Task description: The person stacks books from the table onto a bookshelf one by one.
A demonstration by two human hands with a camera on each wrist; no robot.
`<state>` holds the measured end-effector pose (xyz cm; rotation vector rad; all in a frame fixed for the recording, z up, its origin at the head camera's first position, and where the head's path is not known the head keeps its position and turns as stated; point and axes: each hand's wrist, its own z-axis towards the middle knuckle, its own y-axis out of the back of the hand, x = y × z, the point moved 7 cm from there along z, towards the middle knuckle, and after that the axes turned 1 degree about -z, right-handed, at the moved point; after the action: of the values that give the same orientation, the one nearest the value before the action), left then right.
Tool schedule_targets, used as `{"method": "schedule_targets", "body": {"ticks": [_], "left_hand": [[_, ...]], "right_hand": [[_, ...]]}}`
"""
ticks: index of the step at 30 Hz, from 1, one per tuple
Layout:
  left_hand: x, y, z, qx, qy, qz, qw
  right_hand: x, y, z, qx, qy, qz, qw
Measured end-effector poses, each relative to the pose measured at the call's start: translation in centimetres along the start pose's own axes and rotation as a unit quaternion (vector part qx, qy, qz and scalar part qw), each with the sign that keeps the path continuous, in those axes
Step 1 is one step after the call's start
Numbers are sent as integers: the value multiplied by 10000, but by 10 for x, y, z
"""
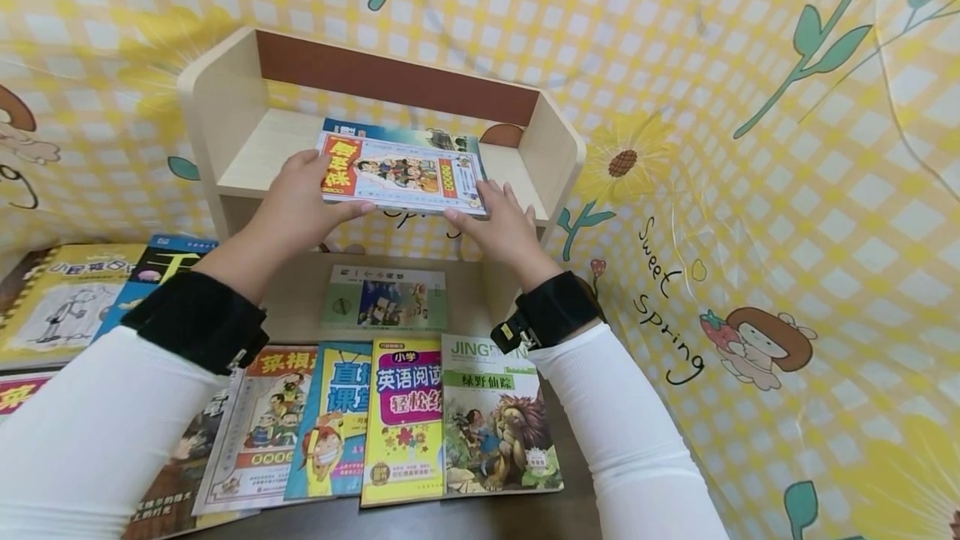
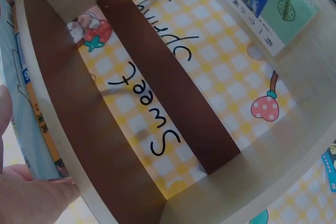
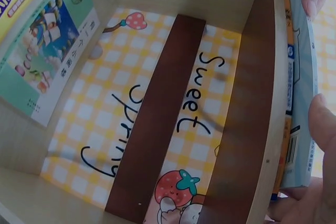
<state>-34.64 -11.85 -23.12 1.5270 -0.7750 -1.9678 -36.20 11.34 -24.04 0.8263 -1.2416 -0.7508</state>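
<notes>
A light-blue book with a red-and-yellow title and cartoon figures [image 1: 397, 169] lies nearly flat at the front of the small wooden shelf's top board [image 1: 247, 158]. My left hand [image 1: 294, 200] holds its left end, thumb along the front edge. At the other end my right hand [image 1: 504, 225] grips the corner, thumb at the front. Under and behind it lies a blue book [image 1: 405, 130], mostly covered. From the side, in the right wrist view, the held book [image 3: 303, 103] sits against an orange-and-blue spine [image 3: 289, 93] on the board.
A green book [image 1: 384, 298] lies in the lower compartment. Before the shelf, several books lie in a row, among them a yellow English reader [image 1: 401, 423] and a lion-covered book [image 1: 498, 432]. A yellow spiral-bound book [image 1: 71, 307] is at the left. Checked cloth [image 1: 750, 215] hangs around.
</notes>
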Motion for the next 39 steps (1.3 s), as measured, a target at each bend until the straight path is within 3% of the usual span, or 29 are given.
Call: {"method": "schedule_targets", "body": {"ticks": [13,21,31,39], "left_hand": [[-2,-3,8,268,46,406,9988],[0,-4,12,361,17,590,9976],[3,0,19,405,-138,441,9981],[3,2,22,520,-181,450,9975]], "right_hand": [[-2,1,7,83,-157,-209,9996],[-1,2,8,-90,-95,-208,9997],[0,1,12,-212,-114,-10,9997],[0,2,12,-198,-135,-188,9995]]}}
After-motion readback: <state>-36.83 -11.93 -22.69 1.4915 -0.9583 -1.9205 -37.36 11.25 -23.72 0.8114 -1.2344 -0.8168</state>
